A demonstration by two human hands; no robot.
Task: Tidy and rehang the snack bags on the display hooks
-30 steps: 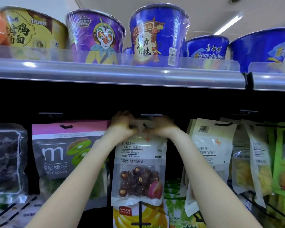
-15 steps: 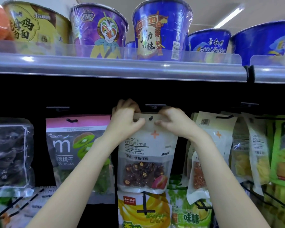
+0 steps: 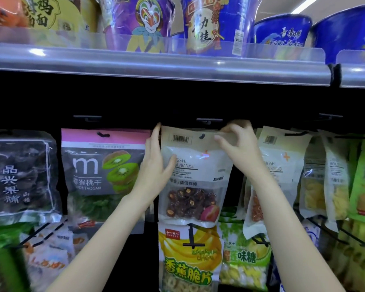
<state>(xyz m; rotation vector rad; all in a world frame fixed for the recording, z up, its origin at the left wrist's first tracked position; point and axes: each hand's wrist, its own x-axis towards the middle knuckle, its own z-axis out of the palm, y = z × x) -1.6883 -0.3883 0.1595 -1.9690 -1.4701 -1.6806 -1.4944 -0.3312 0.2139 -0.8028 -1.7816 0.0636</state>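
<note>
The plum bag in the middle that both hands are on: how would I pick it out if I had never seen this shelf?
Find the silver shelf edge under the noodle cups, then look to the row of hanging bags below. The plum bag hangs mid-row, between the kiwi bag and a similar beige bag. Its window alone shows dark brown fruit, with the left hand and right hand gripping it.

Both hands hold the plum bag (image 3: pixel 195 165): left hand (image 3: pixel 156 163) beside, right hand (image 3: pixel 238 148) pinching top.
</note>
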